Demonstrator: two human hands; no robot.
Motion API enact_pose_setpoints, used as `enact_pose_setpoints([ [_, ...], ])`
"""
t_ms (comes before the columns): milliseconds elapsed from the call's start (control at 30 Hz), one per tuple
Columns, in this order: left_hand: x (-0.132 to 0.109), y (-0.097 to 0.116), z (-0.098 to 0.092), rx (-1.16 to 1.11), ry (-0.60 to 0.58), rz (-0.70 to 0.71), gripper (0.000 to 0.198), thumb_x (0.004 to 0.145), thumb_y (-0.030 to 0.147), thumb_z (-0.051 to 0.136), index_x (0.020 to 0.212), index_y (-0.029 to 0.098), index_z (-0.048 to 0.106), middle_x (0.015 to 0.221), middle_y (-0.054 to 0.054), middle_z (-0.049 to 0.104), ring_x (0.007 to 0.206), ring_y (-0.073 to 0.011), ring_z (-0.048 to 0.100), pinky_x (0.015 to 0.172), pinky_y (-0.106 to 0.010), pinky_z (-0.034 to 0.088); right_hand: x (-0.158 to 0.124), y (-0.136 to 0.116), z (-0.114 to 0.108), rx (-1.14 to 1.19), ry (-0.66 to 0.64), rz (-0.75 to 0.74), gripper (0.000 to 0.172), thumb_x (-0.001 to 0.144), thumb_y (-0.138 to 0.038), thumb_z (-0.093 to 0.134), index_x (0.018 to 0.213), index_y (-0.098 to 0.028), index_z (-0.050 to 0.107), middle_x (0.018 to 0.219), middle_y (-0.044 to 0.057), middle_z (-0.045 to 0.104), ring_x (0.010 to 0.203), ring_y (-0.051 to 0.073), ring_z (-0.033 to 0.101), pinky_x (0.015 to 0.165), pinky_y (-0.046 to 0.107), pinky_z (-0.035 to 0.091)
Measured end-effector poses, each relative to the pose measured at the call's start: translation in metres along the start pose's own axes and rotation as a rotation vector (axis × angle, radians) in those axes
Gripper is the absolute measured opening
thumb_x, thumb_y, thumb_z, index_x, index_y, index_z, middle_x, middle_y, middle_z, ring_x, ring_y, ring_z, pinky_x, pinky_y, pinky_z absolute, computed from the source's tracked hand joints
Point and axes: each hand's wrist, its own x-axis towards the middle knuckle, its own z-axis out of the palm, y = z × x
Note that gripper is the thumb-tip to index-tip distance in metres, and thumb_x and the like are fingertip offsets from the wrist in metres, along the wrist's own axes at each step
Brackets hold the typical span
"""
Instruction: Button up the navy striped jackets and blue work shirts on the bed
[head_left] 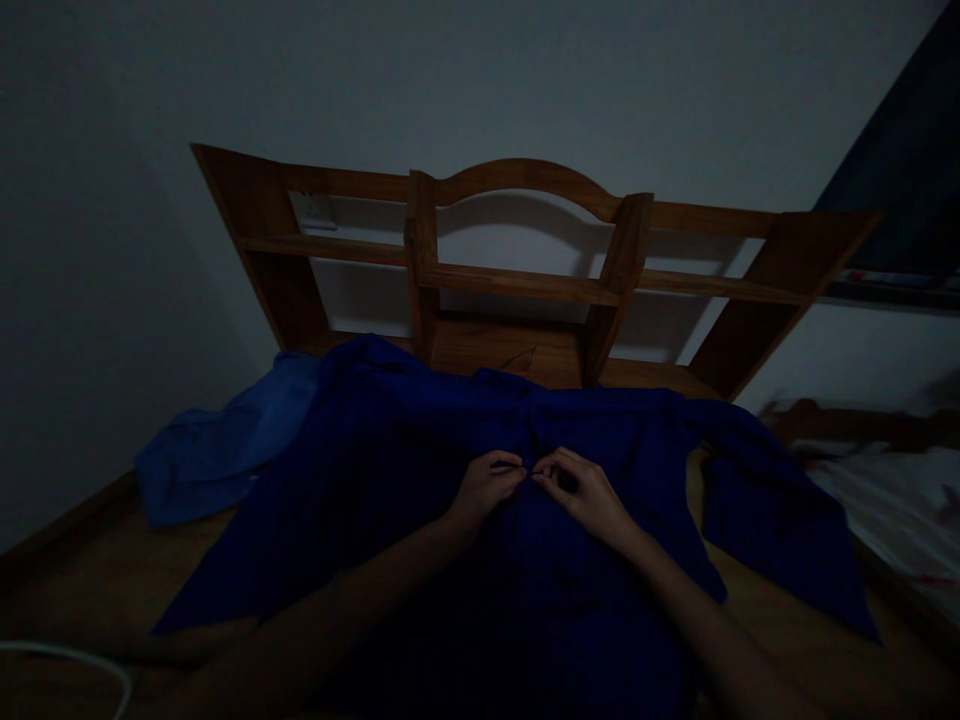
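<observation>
A dark blue long-sleeved shirt (600, 430) lies spread over a wooden desk, its right sleeve reaching out to the side. At the middle of its front, below the collar area, my left hand (487, 485) pinches the cloth between thumb and fingers. Close beside it, my right hand (581, 492) pinches the same front edge, with the fingertips of both hands almost meeting. Whether a button sits between the fingers is too dark and small to make out.
Behind the shirt stands a wooden shelf unit (525, 287) against the wall. A lighter blue cloth (217, 440) lies at the left of the wooden desk (765, 590). A white cable (75, 655) curves at the lower left. Pale fabric (892, 500) shows at the right.
</observation>
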Motion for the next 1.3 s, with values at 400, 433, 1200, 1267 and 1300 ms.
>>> enact_pose_setpoints([
  [400, 0.003, -0.003, -0.005, 0.032, -0.047, 0.007, 0.035, 0.057, 0.030, 0.076, 0.085, 0.015, 0.059, 0.069, 0.000, 0.061, 0.049, -0.0054, 0.048, 0.047, -0.017, 0.033, 0.000, -0.003, 0.001, 0.042, 0.019, 0.042, 0.014, 0.087, -0.033, 0.052, 0.091, -0.020, 0.054, 0.082, 0.001, 0.059, 0.071, 0.012, 0.055, 0.066, 0.023, 0.041],
  [433, 0.003, -0.004, -0.005, 0.033, -0.055, 0.013, 0.035, 0.058, 0.031, 0.076, 0.085, 0.016, 0.059, 0.069, 0.001, 0.061, 0.049, -0.0053, 0.048, 0.047, -0.017, 0.032, 0.000, -0.003, 0.001, 0.041, 0.020, 0.042, 0.014, 0.087, -0.034, 0.051, 0.091, -0.020, 0.054, 0.082, 0.001, 0.059, 0.071, 0.012, 0.055, 0.066, 0.023, 0.041],
  [1200, -0.012, 0.009, 0.004, 0.228, -0.175, 0.429, 0.028, 0.070, 0.022, 0.069, 0.086, 0.019, 0.046, 0.080, 0.001, 0.058, 0.075, -0.0106, 0.059, 0.072, -0.023, 0.047, -0.001, -0.002, -0.005, 0.238, -0.057, 0.171, 0.027, 0.090, -0.042, 0.042, 0.080, -0.019, 0.053, 0.073, -0.002, 0.050, 0.068, 0.011, 0.046, 0.060, 0.020, 0.037],
  [1267, -0.015, 0.011, 0.005, 0.275, -0.156, 0.476, 0.024, 0.072, 0.022, 0.066, 0.087, 0.019, 0.048, 0.082, 0.000, 0.058, 0.079, -0.0115, 0.059, 0.076, -0.024, 0.047, -0.001, 0.001, -0.004, 0.302, -0.077, 0.206, 0.027, 0.090, -0.042, 0.043, 0.080, -0.019, 0.053, 0.070, -0.002, 0.047, 0.064, 0.010, 0.043, 0.056, 0.019, 0.035],
  [1300, -0.015, 0.011, 0.005, 0.290, -0.150, 0.489, 0.022, 0.073, 0.022, 0.065, 0.087, 0.019, 0.048, 0.083, 0.000, 0.058, 0.081, -0.0120, 0.059, 0.077, -0.024, 0.047, -0.001, 0.002, -0.004, 0.328, -0.085, 0.225, 0.027, 0.089, -0.042, 0.044, 0.079, -0.018, 0.053, 0.068, -0.002, 0.046, 0.062, 0.010, 0.042, 0.054, 0.019, 0.034],
])
